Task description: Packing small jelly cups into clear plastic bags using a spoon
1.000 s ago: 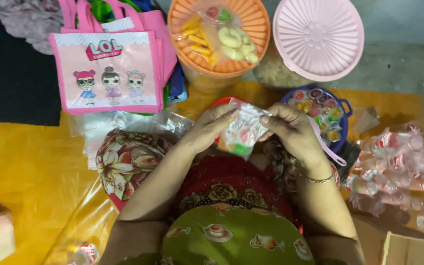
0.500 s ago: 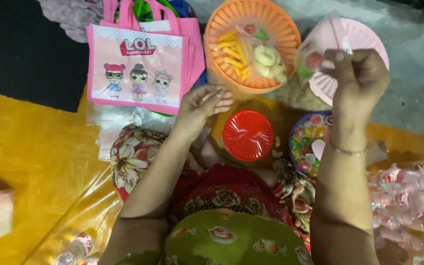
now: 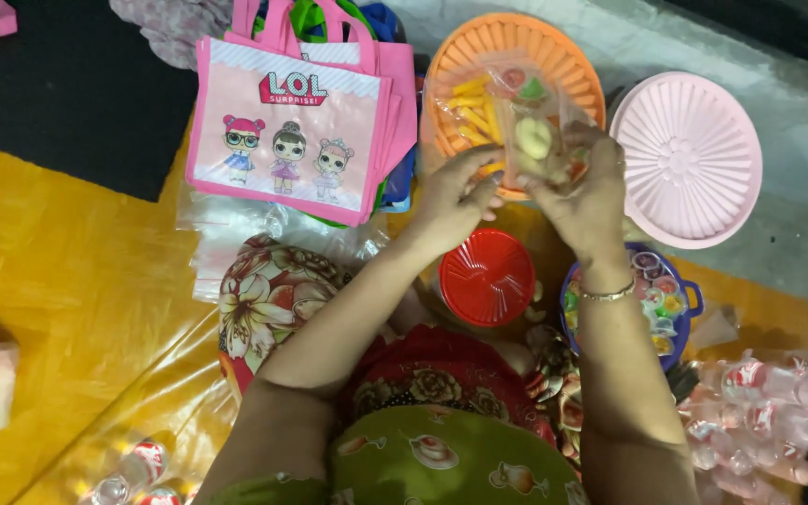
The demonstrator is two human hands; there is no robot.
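Note:
Both my hands hold a small clear plastic bag of colourful snacks (image 3: 533,131) up over the orange basket (image 3: 554,51). My left hand (image 3: 451,196) pinches the bag's left side and my right hand (image 3: 584,192), with a thin bracelet at the wrist, grips its right side. The orange basket holds another clear packet with yellow sticks (image 3: 468,108). Below my hands stands a jar with a red ribbed lid (image 3: 486,277).
A pink ribbed lid (image 3: 686,159) lies right of the basket. Pink cartoon tote bags (image 3: 292,131) stand at the upper left. A blue bowl of jelly cups (image 3: 661,297), small bottles (image 3: 759,402) and clear plastic bags (image 3: 226,234) lie on the yellow sheet (image 3: 67,309).
My hands rose from my lap towards the orange basket. Half a second ago they were apart, the right hand lifting the bag; now both hold it together.

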